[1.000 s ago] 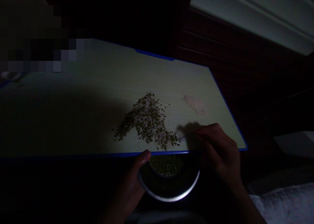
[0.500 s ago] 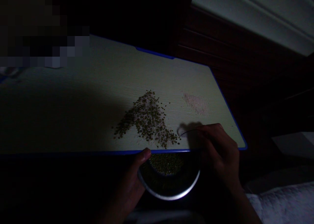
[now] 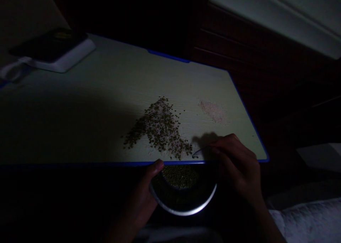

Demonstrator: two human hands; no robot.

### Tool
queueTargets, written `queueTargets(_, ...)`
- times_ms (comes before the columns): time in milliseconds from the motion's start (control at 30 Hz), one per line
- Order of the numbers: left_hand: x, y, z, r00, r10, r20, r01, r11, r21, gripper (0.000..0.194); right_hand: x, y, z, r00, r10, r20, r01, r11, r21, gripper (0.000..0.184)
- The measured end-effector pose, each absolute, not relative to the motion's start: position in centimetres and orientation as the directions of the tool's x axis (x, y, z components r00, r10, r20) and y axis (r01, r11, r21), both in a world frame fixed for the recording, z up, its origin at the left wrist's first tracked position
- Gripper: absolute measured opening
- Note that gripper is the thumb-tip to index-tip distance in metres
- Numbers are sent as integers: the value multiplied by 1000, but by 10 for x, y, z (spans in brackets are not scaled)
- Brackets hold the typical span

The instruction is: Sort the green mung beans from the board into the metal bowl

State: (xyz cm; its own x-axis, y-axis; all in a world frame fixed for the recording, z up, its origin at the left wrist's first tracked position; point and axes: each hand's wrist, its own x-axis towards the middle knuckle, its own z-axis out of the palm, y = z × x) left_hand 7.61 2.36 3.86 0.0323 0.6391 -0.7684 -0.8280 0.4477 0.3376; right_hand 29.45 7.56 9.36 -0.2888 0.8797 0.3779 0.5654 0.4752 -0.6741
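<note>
In the dim head view, my left hand (image 3: 149, 189) grips the left rim of a metal bowl (image 3: 191, 211), thumb up by the table's edge. Green beans, like mung beans (image 3: 178, 177), lie in the bowl, held just under the edge. My right hand (image 3: 237, 157) is closed around a thin curved tool (image 3: 198, 151) whose exact kind is too dark to tell. Its tip touches the tabletop beside a few stray beans (image 3: 195, 156). Left of it spreads a pile of green beans mixed with pale grains like rice (image 3: 161, 125).
A separate patch of pale grains (image 3: 213, 111) lies to the right on the blue-edged table (image 3: 119, 69). At the far left stands a white box-like object with a dark top (image 3: 64, 54) and a pale strap or loop (image 3: 13, 70). Quilted pale fabric (image 3: 311, 218) shows at lower right.
The tool's tip has moved down toward the table's near edge, with a few beans now apart from the pile. My left hand and the bowl have stayed nearly still.
</note>
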Motion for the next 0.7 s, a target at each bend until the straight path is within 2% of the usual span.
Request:
queueTargets(267,77,23,39,13,652,-758,-848,409,337,49,293,74,94,-315,880,355,549,474,-688,24)
queueTargets(500,74,22,35,46,623,-781,-840,447,307,38,300,63,94,-286,896,341,553,445,-705,22)
queueTargets(700,75,22,38,36,666,-745,-843,420,335,41,300,60,92,-245,904,352,549,428,-718,19)
